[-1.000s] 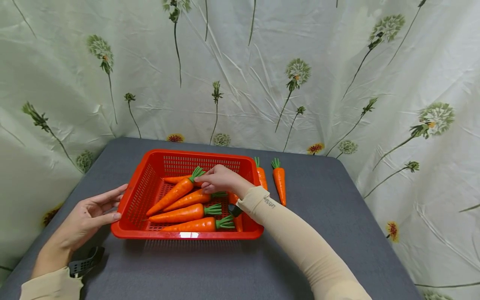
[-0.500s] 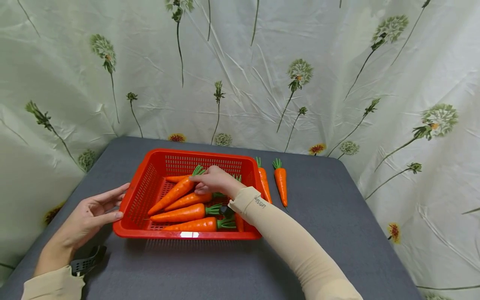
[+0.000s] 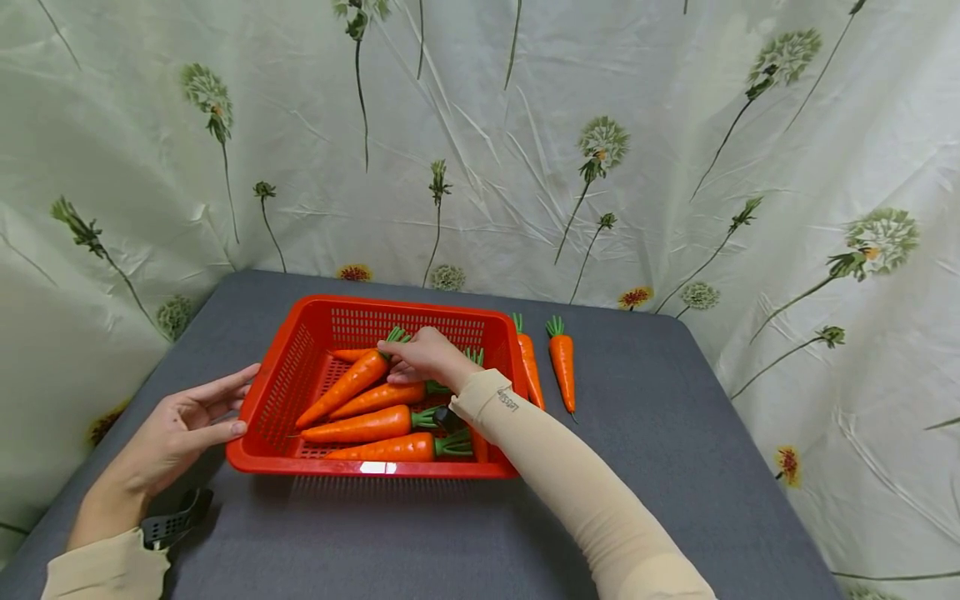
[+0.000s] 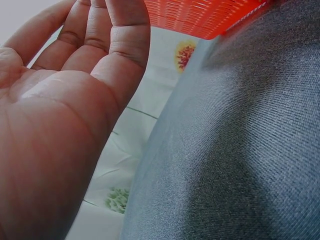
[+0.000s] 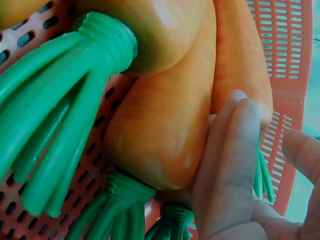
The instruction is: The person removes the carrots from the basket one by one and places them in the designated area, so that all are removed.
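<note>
My right hand [image 3: 427,354] is inside the red basket [image 3: 390,469], at the leafy end of the topmost carrot [image 3: 348,390], which lies slanted. In the right wrist view two nearly straight fingers [image 5: 235,150] reach along that carrot's end, and the thumb [image 5: 302,152] stands slightly apart on the other side, green stalks between them. Several other orange carrots lie below, among them one in front [image 3: 386,448]. My left hand [image 3: 176,433] rests at the basket's left rim, thumb and fingertips against it; in the left wrist view its palm [image 4: 55,120] shows, fingers loosely extended.
Two more carrots lie on the grey cloth-covered table [image 3: 637,467] to the right of the basket: one close beside its wall [image 3: 530,371], one farther out [image 3: 562,367]. A flower-printed curtain [image 3: 480,150] hangs behind the table.
My right hand has shifted slightly left, and its thumb has moved up over the topmost carrot's leafy end. The left hand stays at the basket rim. The view has shifted slightly.
</note>
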`<move>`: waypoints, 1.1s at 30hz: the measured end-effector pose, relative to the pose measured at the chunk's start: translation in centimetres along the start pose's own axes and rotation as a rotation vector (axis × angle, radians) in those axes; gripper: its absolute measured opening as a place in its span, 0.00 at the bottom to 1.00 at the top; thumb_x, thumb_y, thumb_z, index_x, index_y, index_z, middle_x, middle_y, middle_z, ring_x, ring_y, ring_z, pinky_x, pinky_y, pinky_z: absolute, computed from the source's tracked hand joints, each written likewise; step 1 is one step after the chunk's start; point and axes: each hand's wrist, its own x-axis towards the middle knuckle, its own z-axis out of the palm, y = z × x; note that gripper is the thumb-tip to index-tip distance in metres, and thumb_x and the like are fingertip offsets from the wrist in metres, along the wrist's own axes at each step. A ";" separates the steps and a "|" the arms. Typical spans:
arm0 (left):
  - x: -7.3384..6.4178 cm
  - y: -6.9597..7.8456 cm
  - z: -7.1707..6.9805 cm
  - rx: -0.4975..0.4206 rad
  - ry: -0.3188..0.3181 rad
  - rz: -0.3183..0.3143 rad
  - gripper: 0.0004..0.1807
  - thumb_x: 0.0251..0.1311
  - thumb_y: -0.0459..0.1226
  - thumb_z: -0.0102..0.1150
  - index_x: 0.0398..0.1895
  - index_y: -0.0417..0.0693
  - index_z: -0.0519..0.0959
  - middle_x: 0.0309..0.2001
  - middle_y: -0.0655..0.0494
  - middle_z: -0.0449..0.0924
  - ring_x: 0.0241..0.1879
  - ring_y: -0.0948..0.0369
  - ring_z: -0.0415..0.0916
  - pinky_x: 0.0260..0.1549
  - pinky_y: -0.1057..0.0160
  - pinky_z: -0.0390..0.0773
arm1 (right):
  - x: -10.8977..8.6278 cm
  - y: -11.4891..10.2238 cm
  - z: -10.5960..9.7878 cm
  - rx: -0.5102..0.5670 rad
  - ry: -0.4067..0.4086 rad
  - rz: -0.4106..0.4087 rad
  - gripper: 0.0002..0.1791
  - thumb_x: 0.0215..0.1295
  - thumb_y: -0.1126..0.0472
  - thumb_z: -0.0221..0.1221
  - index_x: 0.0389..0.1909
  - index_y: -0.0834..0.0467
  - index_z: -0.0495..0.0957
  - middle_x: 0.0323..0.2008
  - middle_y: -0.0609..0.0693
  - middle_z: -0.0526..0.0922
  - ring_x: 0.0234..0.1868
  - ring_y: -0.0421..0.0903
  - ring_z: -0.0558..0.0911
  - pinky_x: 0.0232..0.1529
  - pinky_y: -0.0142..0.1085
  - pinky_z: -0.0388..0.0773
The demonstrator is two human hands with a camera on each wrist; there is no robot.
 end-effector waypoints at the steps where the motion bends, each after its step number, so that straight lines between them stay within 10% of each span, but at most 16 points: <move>1: 0.0 0.0 0.0 0.000 0.000 0.000 0.38 0.63 0.18 0.54 0.77 0.39 0.58 0.61 0.65 0.80 0.52 0.67 0.81 0.45 0.67 0.85 | 0.1 0.0 0.0 0.001 0.005 0.003 0.25 0.70 0.49 0.62 0.47 0.70 0.81 0.44 0.63 0.87 0.20 0.40 0.84 0.34 0.34 0.86; 15: 0.1 -0.1 0.0 -0.024 -0.013 0.008 0.38 0.63 0.17 0.53 0.77 0.38 0.57 0.61 0.65 0.79 0.52 0.67 0.81 0.45 0.66 0.85 | 0.5 0.6 0.8 0.065 0.068 -0.037 0.18 0.64 0.55 0.67 0.33 0.70 0.85 0.31 0.67 0.87 0.21 0.46 0.87 0.40 0.40 0.86; 22: 0.0 -0.2 -0.2 -0.028 -0.018 0.009 0.38 0.63 0.17 0.52 0.77 0.38 0.57 0.62 0.65 0.79 0.52 0.67 0.81 0.45 0.66 0.84 | 0.6 0.7 1.3 0.088 0.083 -0.039 0.24 0.62 0.55 0.70 0.12 0.54 0.69 0.23 0.60 0.85 0.36 0.54 0.89 0.43 0.41 0.86; 28: -0.1 -0.1 -0.1 -0.011 -0.014 0.011 0.38 0.63 0.17 0.52 0.77 0.38 0.57 0.62 0.65 0.79 0.52 0.67 0.81 0.45 0.66 0.84 | 0.6 0.8 1.6 0.118 0.085 -0.054 0.20 0.61 0.56 0.70 0.15 0.55 0.73 0.22 0.55 0.83 0.28 0.48 0.89 0.43 0.40 0.86; 33: -0.1 -0.1 -0.1 -0.007 -0.013 0.012 0.38 0.63 0.17 0.52 0.77 0.38 0.57 0.61 0.65 0.79 0.52 0.67 0.81 0.45 0.66 0.84 | 0.7 0.7 1.8 0.137 0.093 -0.066 0.20 0.60 0.55 0.71 0.15 0.54 0.72 0.22 0.53 0.82 0.40 0.54 0.89 0.46 0.41 0.85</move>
